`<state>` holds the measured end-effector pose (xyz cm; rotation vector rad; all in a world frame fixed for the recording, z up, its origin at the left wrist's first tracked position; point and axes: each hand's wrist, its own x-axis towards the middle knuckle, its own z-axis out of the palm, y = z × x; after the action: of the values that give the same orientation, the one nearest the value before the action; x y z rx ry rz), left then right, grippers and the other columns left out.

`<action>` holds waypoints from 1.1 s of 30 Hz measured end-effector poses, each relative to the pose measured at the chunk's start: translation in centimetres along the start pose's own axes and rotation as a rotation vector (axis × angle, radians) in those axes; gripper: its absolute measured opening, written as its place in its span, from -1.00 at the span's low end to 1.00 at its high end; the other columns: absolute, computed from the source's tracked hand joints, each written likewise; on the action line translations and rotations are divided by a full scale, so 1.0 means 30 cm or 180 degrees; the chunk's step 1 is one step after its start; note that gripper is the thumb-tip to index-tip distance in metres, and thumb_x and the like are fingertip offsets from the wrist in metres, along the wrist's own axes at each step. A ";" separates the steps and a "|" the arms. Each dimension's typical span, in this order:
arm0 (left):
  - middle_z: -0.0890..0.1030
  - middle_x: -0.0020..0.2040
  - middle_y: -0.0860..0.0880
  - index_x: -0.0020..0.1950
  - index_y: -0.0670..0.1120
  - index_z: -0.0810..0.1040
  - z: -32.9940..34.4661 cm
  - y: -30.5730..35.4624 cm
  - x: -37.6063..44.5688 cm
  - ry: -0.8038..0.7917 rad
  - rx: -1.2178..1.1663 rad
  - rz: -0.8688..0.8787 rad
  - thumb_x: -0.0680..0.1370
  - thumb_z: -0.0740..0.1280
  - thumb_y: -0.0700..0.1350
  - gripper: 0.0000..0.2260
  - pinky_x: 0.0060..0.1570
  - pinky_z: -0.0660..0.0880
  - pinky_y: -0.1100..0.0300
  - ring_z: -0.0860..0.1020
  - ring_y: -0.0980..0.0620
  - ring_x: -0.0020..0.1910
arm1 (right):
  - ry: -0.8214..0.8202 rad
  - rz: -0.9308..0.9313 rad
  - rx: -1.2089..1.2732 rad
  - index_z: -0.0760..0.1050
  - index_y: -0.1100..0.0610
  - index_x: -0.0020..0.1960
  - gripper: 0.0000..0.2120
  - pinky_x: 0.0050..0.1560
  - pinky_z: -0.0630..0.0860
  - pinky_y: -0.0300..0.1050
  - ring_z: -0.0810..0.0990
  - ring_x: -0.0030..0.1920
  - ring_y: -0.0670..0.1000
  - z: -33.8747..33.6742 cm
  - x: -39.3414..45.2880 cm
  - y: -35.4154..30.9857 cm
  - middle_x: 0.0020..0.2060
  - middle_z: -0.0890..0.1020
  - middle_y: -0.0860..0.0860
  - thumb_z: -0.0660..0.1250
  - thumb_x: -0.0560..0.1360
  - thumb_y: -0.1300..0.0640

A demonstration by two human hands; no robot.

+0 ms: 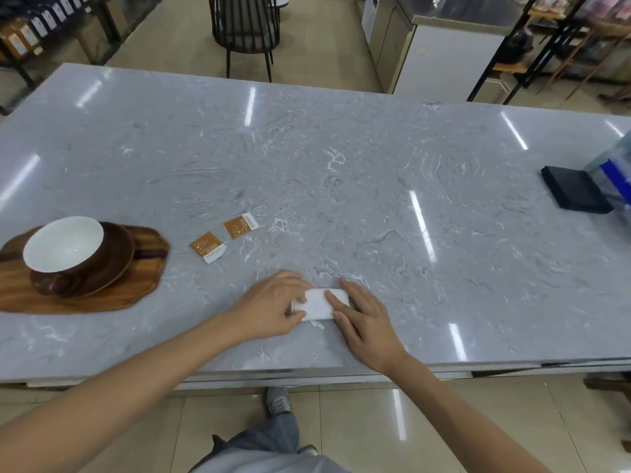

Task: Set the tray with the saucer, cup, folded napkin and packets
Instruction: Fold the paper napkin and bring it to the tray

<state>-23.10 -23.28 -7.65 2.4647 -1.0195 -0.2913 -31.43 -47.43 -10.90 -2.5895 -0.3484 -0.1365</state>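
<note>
Hands meet over a small white folded paper napkin [319, 303] at the near middle of the grey marbled stone table [341, 172]. My left hand [273, 307] lies on the napkin's left end, thumb and curled fingers pinching its left edge against the stone. My right hand [363, 317] lies flat, fingers spread and pressed down across the napkin's right half. A thin scrap of white shows at the napkin's near edge, just under my fingers.

At the near left sits the scalloped dark wooden tray [136, 288], part of it cut off by the frame's left edge. On the tray rests a round brown wooden saucer [119, 254], and on the saucer stands a brown cup with a white glazed inside [63, 245], upright and holding nothing. The tray carries nothing else.

Two square orange-and-white paper packets lie flat on the bare table just right of the tray, apart from it and from each other: the nearer packet [208, 247] and the farther packet [240, 226]. Both are well clear of my hands.

At the far right edge lies a flat black rectangular box [573, 192], with a clear plastic item with blue marking [614, 172] beside it.
</note>
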 end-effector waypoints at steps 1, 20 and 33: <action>0.60 0.31 0.04 0.22 -0.01 0.57 -0.020 0.011 0.028 -0.0223 -0.0105 -0.0031 0.51 0.41 0.01 -0.70 0.28 0.45 0.10 0.47 0.02 0.35 | 0.0106 0.0171 -0.0009 0.49 -0.10 0.45 -0.61 0.40 0.35 0.13 0.39 0.48 0.13 0.000 -0.004 -0.014 0.49 0.43 0.07 0.12 0.68 -0.07; 0.39 0.51 0.20 0.54 0.36 0.17 -0.094 0.177 0.132 -0.1097 -0.1035 0.0115 0.46 0.30 -0.30 -0.19 0.29 0.48 0.14 0.48 0.16 0.34 | 0.0870 0.2006 0.2355 0.26 -0.06 0.47 -0.49 0.16 0.45 -0.45 0.46 0.35 -0.11 0.007 -0.090 -0.229 0.36 0.45 -0.11 0.38 0.59 -0.04; 0.60 0.18 -0.06 0.19 0.21 0.56 -0.097 0.104 -0.161 0.0752 -0.3469 -0.1610 0.57 0.38 -0.24 -0.64 -0.15 0.66 0.12 0.66 -0.01 0.09 | 0.0505 0.2076 0.4111 0.64 -0.05 0.11 -0.88 0.07 0.67 0.11 0.72 0.00 -0.01 0.024 -0.095 -0.400 -0.02 0.72 0.02 0.41 0.59 0.06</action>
<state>-27.37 -20.84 -3.48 1.6192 -0.0254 -0.5216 -37.42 -37.70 -6.20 -1.2848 0.3842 0.1002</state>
